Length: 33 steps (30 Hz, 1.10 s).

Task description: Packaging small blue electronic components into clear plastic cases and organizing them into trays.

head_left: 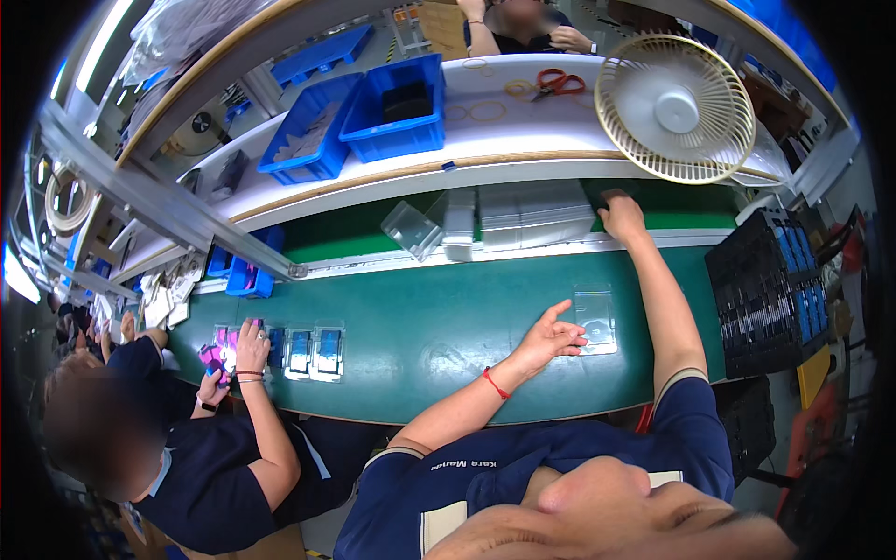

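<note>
My left hand [551,342] is over the green table with its fingers spread, and its fingertips are at the left edge of a clear plastic blister tray [595,313]. That tray lies flat and looks to have nothing in it. My right arm stretches to the far side of the table. There my right hand [623,217] is beside the right end of a long row of stacked clear trays [537,215]; its fingertips are blurred, so any grip is unclear. Left of the row stand a shorter stack [459,224] and a loose tilted clear tray [412,230].
A co-worker at left handles pink pieces [217,357] beside filled trays [327,351]. Black racks [770,289] holding blue-and-black items stand at right. The shelf above carries blue bins [397,107], red-handled scissors [560,82] and a fan [675,112]. Another person is behind it.
</note>
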Motion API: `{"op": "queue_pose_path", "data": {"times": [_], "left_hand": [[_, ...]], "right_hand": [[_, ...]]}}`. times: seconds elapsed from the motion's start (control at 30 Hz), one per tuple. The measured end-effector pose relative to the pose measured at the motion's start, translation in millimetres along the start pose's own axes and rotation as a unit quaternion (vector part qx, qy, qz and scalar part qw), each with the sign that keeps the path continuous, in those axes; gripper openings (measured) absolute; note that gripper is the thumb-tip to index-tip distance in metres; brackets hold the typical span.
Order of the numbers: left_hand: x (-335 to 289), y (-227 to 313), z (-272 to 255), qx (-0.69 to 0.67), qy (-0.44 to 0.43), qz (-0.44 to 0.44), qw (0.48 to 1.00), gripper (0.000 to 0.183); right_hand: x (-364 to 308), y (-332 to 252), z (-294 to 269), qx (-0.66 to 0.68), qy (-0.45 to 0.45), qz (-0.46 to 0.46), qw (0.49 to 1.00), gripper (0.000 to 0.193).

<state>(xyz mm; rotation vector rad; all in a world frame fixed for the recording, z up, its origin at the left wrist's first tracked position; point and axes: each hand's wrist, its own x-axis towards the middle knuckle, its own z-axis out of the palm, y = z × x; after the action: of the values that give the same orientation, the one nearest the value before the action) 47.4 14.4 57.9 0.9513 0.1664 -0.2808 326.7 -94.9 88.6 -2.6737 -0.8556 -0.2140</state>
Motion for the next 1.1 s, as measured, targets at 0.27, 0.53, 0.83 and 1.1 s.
{"op": "queue_pose_path", "data": {"times": [0.27, 0.53, 0.83, 1.1], "left_hand": [[2, -14, -5, 0.066, -0.055, 0.019, 0.996, 0.046], [3, -1, -29, 0.083, 0.290, 0.358, 0.884, 0.033], [-11, 35, -46, 0.092, 0.421, 0.389, 0.814, 0.037], [-13, 56, -62, 0.303, 0.511, 0.383, 0.707, 0.050]], "right_hand": [[0, 18, 1, -0.039, 0.033, 0.010, 0.999, 0.016], [-146, -90, -81, 0.078, 0.163, -0.136, 0.974, 0.025], [-204, -121, -17, 0.140, 0.025, -0.314, 0.939, 0.029], [-224, -75, -50, 0.087, 0.074, -0.188, 0.976, 0.031]]}}
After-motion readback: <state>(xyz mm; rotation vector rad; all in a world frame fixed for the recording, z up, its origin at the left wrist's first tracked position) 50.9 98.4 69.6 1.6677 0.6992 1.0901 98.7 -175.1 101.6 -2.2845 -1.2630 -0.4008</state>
